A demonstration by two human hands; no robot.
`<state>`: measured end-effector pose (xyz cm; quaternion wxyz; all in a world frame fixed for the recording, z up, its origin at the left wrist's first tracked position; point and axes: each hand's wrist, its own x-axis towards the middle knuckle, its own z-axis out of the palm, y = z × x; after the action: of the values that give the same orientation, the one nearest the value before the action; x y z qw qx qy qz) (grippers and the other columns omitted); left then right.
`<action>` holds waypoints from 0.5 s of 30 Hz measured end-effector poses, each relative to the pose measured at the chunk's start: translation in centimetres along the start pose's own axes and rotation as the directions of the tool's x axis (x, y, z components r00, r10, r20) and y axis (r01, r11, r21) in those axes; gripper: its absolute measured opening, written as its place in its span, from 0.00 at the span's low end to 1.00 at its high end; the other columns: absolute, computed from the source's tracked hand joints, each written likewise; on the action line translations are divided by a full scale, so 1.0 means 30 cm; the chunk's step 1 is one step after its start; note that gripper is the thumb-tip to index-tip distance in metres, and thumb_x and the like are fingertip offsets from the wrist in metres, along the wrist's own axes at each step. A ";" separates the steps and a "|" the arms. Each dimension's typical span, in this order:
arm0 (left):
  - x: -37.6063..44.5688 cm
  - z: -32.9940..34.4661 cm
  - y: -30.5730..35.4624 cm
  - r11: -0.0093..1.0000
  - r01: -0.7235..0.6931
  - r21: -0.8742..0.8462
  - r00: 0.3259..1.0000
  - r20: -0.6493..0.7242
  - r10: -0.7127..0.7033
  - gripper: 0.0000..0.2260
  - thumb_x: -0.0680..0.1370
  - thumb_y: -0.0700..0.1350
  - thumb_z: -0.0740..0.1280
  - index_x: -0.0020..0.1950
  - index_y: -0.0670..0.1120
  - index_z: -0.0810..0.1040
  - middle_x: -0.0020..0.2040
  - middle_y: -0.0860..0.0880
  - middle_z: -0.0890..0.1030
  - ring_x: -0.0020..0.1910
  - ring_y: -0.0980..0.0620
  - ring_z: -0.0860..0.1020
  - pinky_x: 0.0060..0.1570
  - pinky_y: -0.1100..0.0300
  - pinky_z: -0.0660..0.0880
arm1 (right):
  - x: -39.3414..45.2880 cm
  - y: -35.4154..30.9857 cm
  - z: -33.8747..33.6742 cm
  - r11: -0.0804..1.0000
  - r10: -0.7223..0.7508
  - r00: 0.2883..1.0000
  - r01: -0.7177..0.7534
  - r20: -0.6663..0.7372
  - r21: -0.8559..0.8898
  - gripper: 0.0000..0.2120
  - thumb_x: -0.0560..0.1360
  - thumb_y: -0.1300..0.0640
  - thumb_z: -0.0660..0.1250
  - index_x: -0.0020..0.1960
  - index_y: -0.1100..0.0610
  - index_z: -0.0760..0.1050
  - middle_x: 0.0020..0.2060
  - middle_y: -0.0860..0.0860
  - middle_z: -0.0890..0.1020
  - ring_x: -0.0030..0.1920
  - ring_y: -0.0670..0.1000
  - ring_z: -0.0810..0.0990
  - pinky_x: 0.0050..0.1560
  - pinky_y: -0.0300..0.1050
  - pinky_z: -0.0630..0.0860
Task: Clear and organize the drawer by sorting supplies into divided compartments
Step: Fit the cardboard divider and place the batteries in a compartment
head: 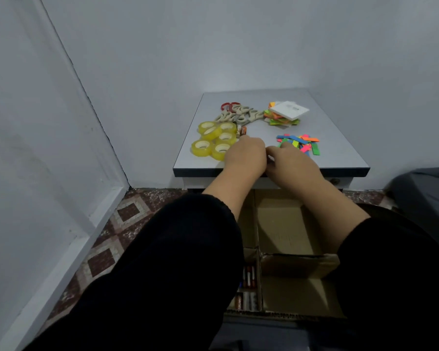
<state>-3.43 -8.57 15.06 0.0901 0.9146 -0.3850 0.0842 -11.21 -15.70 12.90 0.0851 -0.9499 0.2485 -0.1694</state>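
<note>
Both hands, the left hand [246, 154] and right hand [293, 160], curl together near the table's front edge over something small and hidden (grip unclear), beside the small cylindrical orange-and-white batteries [240, 130]: probably light, rigid, roll-prone, best pinched mid-barrel.

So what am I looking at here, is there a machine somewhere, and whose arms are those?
No machine: a person wears a camera on the head, looking down at their own hands. The left hand and right hand meet near the front edge of a small grey table. Whether they hold anything is hidden. On the table lie yellow tape rolls, scissors, a stack of sticky notes, colourful paper strips and some batteries. Below is a cardboard divided box, with more batteries in one compartment.
</note>
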 end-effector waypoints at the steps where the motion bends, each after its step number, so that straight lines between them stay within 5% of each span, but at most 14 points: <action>1: -0.002 -0.006 -0.009 1.000 -0.023 0.005 1.000 0.012 0.023 0.11 0.79 0.40 0.60 0.61 0.42 0.74 0.60 0.41 0.73 0.54 0.44 0.76 0.41 0.57 0.68 | -0.004 -0.001 -0.001 1.000 0.002 1.000 -0.002 -0.010 0.025 0.13 0.78 0.52 0.61 0.61 0.54 0.73 0.54 0.58 0.74 0.48 0.57 0.76 0.44 0.50 0.75; 8: -0.131 -0.032 -0.093 0.908 -0.023 -0.418 1.000 -0.020 0.016 0.08 0.77 0.43 0.64 0.56 0.45 0.70 0.45 0.46 0.76 0.39 0.48 0.74 0.33 0.58 0.67 | -0.120 -0.034 -0.014 0.928 0.047 0.998 -0.028 -0.042 0.372 0.14 0.75 0.56 0.66 0.60 0.52 0.72 0.40 0.50 0.76 0.37 0.47 0.75 0.33 0.39 0.70; 15: -0.462 0.083 -0.250 0.620 0.173 -0.765 0.982 0.182 -0.050 0.09 0.77 0.41 0.65 0.55 0.52 0.74 0.41 0.47 0.76 0.31 0.57 0.74 0.27 0.67 0.71 | -0.374 -0.081 0.051 0.724 0.077 0.930 -0.300 0.359 0.621 0.16 0.75 0.57 0.68 0.60 0.43 0.72 0.43 0.50 0.80 0.38 0.49 0.82 0.36 0.42 0.81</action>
<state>-7.40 5.56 8.78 0.4531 0.8117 -0.3313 -0.1613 -18.77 -7.85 8.95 0.4732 -0.8398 0.2514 -0.0867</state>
